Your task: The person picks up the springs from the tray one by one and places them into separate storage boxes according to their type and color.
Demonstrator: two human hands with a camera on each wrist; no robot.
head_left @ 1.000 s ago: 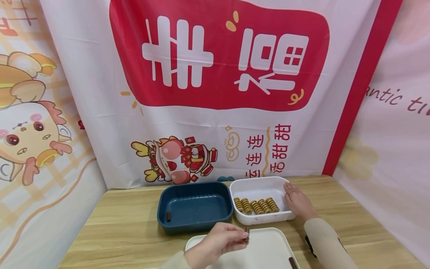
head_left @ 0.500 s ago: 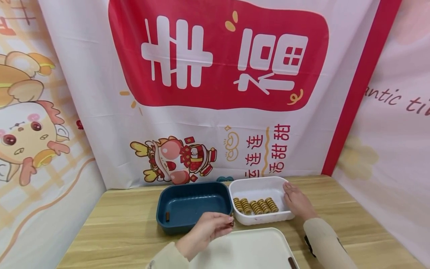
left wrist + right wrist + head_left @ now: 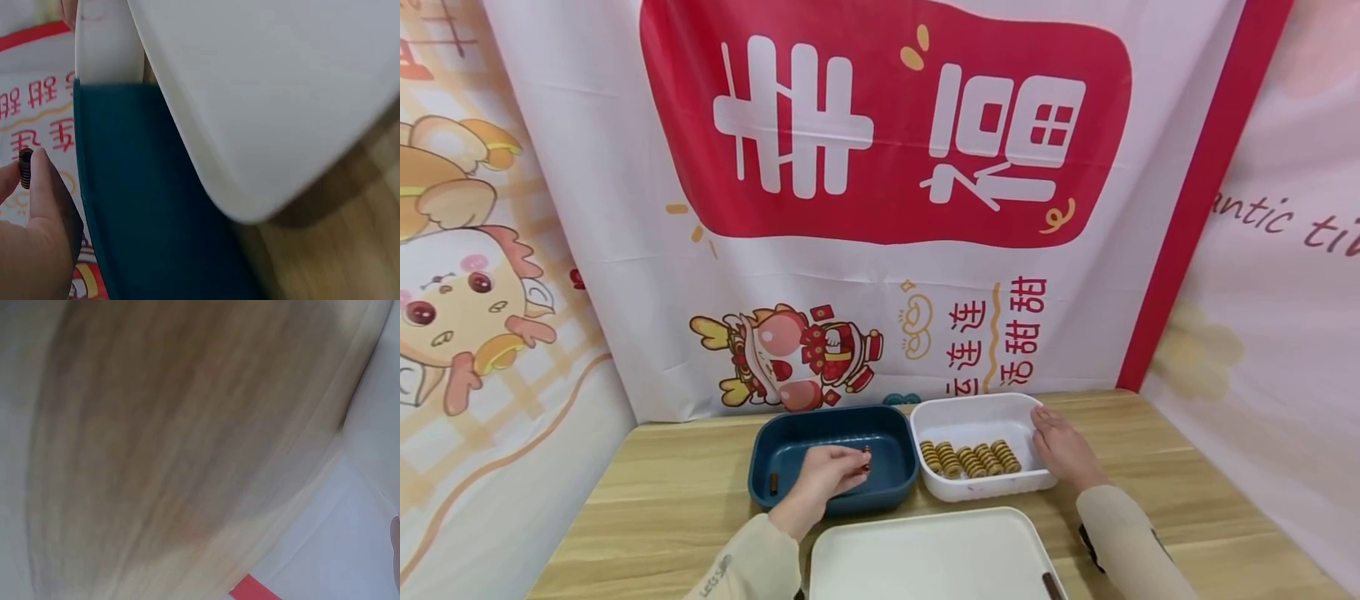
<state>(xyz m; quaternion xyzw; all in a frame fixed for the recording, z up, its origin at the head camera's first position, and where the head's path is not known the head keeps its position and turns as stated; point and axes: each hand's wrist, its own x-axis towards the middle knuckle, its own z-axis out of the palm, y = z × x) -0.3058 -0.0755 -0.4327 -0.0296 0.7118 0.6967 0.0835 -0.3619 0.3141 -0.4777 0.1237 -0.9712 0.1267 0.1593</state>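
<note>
My left hand (image 3: pixel 820 483) pinches a small dark brown ridged tube (image 3: pixel 25 167) between thumb and fingers, above the dark blue bin (image 3: pixel 808 510). Inside that bin, near its left wall, lies a short brown stick (image 3: pixel 773 482). To its right stands a white bin (image 3: pixel 977 407), where several yellow-brown rolls with dark stripes (image 3: pixel 970 461) lie side by side. My right hand (image 3: pixel 1066 450) rests with extended fingers on the white bin's right rim. The right wrist view shows mostly blurred tabletop, with just a sliver of finger at its right edge.
A cream tray (image 3: pixel 925 554) lies in front of the bins, with another brown stick (image 3: pixel 1051 586) at its right edge. The wood-grain table (image 3: pixel 647 500) ends at a printed cloth backdrop (image 3: pixel 887 317), with more cloth on both sides.
My left hand has moved left and away from me, carrying the ridged tube from above the tray to above the blue bin. My right hand stays at the white bin's rim.
</note>
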